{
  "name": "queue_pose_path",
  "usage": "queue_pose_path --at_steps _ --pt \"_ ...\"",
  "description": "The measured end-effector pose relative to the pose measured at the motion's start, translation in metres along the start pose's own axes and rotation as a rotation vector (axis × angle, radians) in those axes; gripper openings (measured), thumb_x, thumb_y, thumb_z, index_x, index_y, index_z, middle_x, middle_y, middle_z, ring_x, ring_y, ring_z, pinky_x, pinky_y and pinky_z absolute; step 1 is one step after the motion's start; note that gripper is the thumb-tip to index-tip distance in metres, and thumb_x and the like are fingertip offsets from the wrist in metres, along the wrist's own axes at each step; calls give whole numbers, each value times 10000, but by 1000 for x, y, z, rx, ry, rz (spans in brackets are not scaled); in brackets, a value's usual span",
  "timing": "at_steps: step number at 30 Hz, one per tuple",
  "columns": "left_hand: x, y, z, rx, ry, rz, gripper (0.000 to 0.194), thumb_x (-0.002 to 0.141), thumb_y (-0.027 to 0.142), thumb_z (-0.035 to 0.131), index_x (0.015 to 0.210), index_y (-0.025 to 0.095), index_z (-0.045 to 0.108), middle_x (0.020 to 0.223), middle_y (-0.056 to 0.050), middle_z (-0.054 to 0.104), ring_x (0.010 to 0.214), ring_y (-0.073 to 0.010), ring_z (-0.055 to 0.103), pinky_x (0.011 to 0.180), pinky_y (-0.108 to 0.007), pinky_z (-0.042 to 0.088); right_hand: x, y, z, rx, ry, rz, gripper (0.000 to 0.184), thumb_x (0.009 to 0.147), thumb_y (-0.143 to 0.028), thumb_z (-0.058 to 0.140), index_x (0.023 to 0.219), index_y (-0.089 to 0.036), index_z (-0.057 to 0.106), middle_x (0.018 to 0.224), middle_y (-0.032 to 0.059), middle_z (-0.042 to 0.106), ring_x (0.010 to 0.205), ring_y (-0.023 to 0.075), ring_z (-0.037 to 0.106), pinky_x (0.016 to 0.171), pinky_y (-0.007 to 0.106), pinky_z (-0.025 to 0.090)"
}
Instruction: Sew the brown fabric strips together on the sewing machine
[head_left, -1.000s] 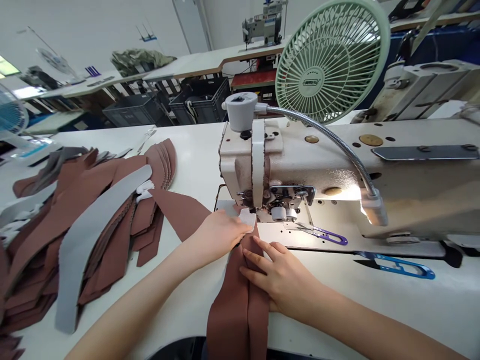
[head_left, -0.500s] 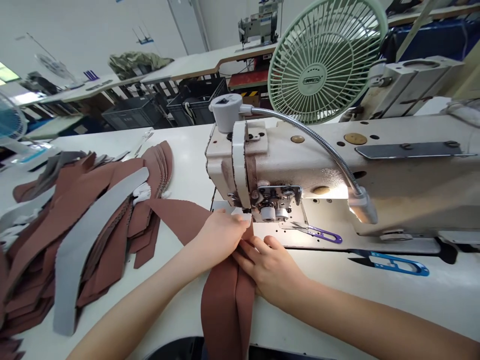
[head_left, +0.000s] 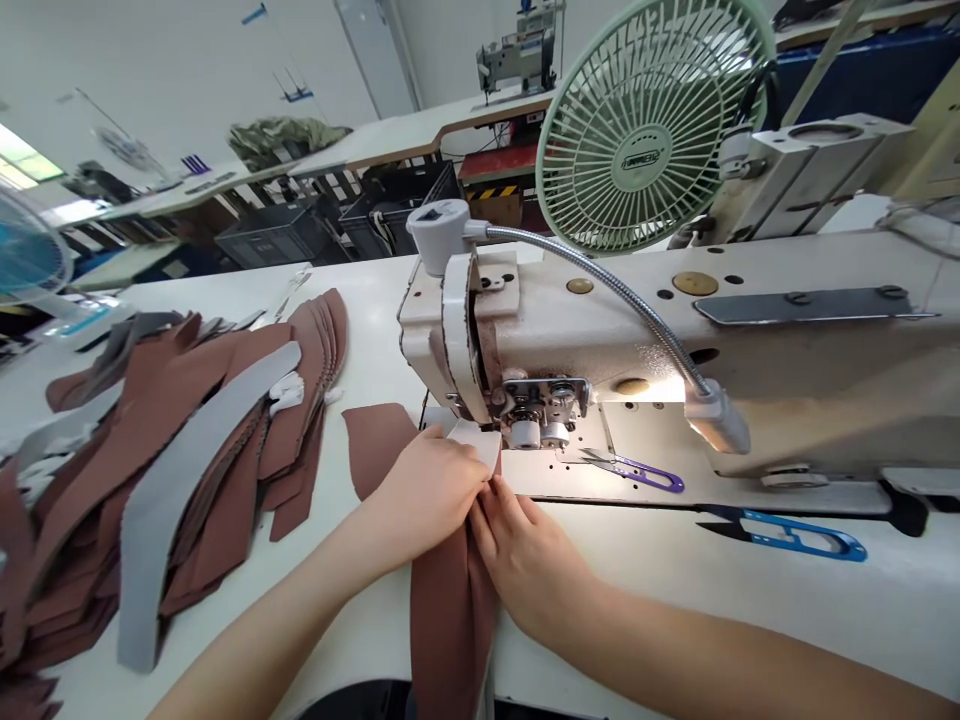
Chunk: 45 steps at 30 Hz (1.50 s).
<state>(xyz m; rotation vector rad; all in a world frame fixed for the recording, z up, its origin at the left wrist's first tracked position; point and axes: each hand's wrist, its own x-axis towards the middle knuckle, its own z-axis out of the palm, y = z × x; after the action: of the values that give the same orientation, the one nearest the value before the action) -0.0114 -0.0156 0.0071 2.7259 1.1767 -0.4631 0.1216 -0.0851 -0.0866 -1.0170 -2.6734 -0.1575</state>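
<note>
Two brown panels (head_left: 444, 625), of leather-like material, lie together under my hands and hang toward the table's front edge. My left hand (head_left: 431, 487) is closed over the panels, its fingertips pinching their edge just in front of the needle area. A pale grey underside (head_left: 480, 445) shows folded up between those fingers and the sewing machine (head_left: 469, 325). Beside it, my right hand (head_left: 529, 565) grips the panels' right edge, fingertips pressed together and touching my left fingers. The needle itself is hidden behind the machine head.
Stacked brown and grey cut pieces (head_left: 206, 440) spread over the left of the table. Purple thread snips (head_left: 649, 474) lie on the machine bed, and blue snips (head_left: 802, 535) nearer me. A lamp (head_left: 716, 415) on a bent neck and a green fan (head_left: 652, 130) stand above and behind.
Both hands have drawn slightly toward me with the panels. More pale underside shows by the machine head, the panel's left end has shifted right, and my right fingers have come closer together.
</note>
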Motion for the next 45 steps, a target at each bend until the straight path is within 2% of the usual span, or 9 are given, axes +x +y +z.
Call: queue_pose_path --at_steps 3,12,18,22,28,35,40,43,45 --pt "6 4 3 5 -25 -66 229 841 75 453 694 170 600 723 -42 650 674 -192 587 683 -342 359 -4 -6 4 -4 11 3 528 812 -222 504 1261 55 527 1304 267 531 1203 397 465 929 483 414" --pt "21 10 18 49 113 -186 184 817 42 454 738 156 576 741 -58 646 710 -219 606 704 -350 358 -3 -1 5 16 -46 -3 470 849 -199 494 1250 39 553 1278 275 549 1198 374 499 867 437 454" --pt "7 11 11 68 163 -125 168 841 141 479 732 166 604 730 -53 651 742 -218 585 720 -372 354 0 5 -1 -27 -65 -44 383 859 -131 466 1182 15 609 1199 251 613 1153 348 529 758 408 485" --pt "-2 11 4 57 72 -40 233 837 107 467 656 170 598 669 -49 630 772 -233 567 721 -387 343 0 4 -1 -61 -5 -60 367 853 -114 453 1138 37 626 1150 261 633 1092 350 562 750 420 488" --pt "9 14 10 27 33 -164 239 815 40 467 643 157 585 687 -51 621 739 -217 557 706 -372 351 -2 2 -2 -154 110 -158 337 830 -79 444 1063 30 661 1099 238 663 1017 337 598 759 436 488" --pt "18 15 16 90 112 -206 214 785 0 461 726 146 606 760 -61 637 819 -225 581 717 -350 373 -1 3 -6 -118 70 -166 322 825 -75 445 1043 -7 673 1041 210 688 949 313 620 666 386 497" --pt "0 16 9 55 74 -102 172 849 114 478 751 160 613 747 -46 647 719 -215 582 671 -361 349 -1 0 -7 -55 45 -181 310 810 -79 456 1022 0 668 1006 211 691 910 316 625 637 370 483" --pt "-10 15 6 14 76 -40 208 842 89 465 725 177 613 720 -26 643 675 -195 574 669 -360 340 -1 -1 -9 -51 21 -163 326 820 -74 441 1051 17 652 1024 232 681 892 306 622 640 374 473" --pt "-11 14 7 -5 57 -64 225 836 75 463 708 181 614 707 -22 640 646 -185 567 665 -354 339 -2 -2 -11 -46 -1 -168 311 820 -71 442 1027 9 660 1011 238 682 867 298 619 622 372 462"
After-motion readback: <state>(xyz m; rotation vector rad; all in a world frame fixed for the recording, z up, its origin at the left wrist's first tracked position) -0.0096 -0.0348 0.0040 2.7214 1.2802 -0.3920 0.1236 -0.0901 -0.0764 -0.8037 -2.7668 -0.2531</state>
